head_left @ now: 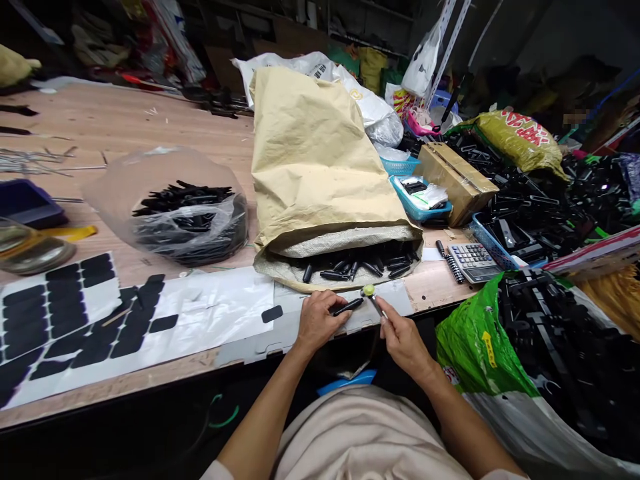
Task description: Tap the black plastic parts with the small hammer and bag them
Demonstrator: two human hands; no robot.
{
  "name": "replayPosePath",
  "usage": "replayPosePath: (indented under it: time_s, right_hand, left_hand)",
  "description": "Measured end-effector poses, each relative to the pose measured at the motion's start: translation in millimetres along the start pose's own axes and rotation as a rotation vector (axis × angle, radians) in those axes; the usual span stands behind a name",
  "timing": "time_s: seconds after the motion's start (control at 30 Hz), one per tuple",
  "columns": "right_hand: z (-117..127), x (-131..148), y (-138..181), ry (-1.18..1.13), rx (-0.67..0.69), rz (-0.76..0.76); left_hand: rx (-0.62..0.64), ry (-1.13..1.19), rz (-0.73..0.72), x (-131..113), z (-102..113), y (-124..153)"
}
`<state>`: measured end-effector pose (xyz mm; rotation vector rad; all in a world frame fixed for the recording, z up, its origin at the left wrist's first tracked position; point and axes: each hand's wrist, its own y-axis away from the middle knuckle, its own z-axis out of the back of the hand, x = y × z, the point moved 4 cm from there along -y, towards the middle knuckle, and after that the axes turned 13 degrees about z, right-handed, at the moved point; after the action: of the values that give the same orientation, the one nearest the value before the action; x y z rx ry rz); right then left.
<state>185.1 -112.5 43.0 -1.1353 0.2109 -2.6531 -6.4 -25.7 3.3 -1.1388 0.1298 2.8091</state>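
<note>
My left hand (319,320) is closed around a slim black handle-like piece (349,307), its tapered end pointing right. In my right hand (404,343) is a small tool (375,304) with a metal shaft and a rounded yellow-green head. That head sits just above and right of the black piece's tip; whether they touch I cannot tell. Both hands are over a grey cardboard sheet (300,327) at the table's front edge. Right behind them lies a large tan paper sack (310,153), its mouth facing me, with several similar black pieces (345,265) inside.
On the left are a clear plastic bag (233,217) of thin black parts and sheets of black stickers (70,300). A calculator (473,259), a cardboard box (455,180) and blue baskets (425,212) stand right. A green bag (480,333) of black parts is beside my right arm.
</note>
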Motion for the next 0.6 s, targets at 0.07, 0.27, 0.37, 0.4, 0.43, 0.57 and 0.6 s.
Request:
replayPosePath:
  time_s: [0.07, 0.27, 0.37, 0.4, 0.43, 0.57, 0.6]
  right_hand:
    - [15.3, -12.7, 0.1, 0.034, -0.076, -0.041]
    - [54.6, -71.4, 11.2, 0.302, -0.162, -0.296]
    - [55.0, -90.1, 16.0, 0.356, -0.173, -0.358]
    - [53.6, -92.9, 16.4, 0.359, -0.184, -0.353]
    - [52.2, -94.4, 16.4, 0.359, -0.197, -0.341]
    - [49.3, -95.7, 14.9, 0.323, -0.219, -0.314]
    - [49.5, -95.8, 14.6, 0.312, -0.223, -0.311]
  left_hand:
    - [-0.006, -0.008, -0.008, 0.8, -0.8, 0.7]
    - [-0.028, -0.031, -0.030, 2.3, -2.3, -0.5]
    - [-0.075, -0.013, -0.088, 1.5, 0.1, 1.4]
    - [-0.097, 0.010, -0.134, 0.2, 1.7, 4.8]
    - [-0.117, 0.042, -0.191, -1.3, 3.4, 10.3]
    - [-0.136, 0.119, -0.454, -6.1, 3.7, 50.8]
    - [-0.127, 0.095, -0.512, -5.7, 0.3, 63.1]
